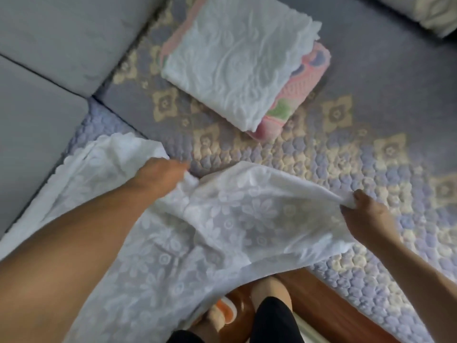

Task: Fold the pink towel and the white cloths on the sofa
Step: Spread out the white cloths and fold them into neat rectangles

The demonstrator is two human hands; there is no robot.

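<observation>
The sofa seat (371, 100) has open quilted surface on the right and far right, where a hand could pass freely between the folded stack and the far-right cushion (435, 13). The stack, a white cloth (235, 60) lying on the pink towel (311, 78), blocks the far middle. A narrow bare strip runs between that stack and the lace cloth (222, 219) spread across the near side. The lace cloth is held up by the left hand (160, 177) and right hand (366, 211), covering the near-left seat and hanging over the front edge. The grey back cushions (49, 58) wall off the left.
</observation>
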